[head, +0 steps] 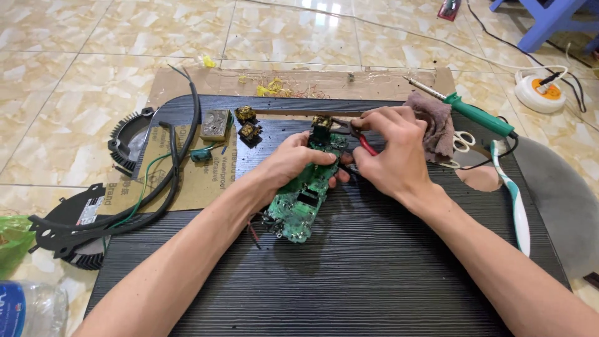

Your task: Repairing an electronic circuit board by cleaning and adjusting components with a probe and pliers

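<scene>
Board: green printed circuit board (304,203) lies tilted on the dark ribbed tabletop (374,274).
Left hand (293,163): fingers wrapped round the board's upper part.
Right hand (390,150): closed on red-handled pliers (359,138), tips at the board's top edge.
Right of board: green-handled soldering iron (465,107), white-and-green toothbrush (515,200).

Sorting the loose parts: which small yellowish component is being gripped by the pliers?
The one at the board's top end, in the pliers; the other two lie loose left of it.

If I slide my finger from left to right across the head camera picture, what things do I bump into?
Green bag → black cable → left hand → right hand → scissors → toothbrush → white round plug reel.
</scene>
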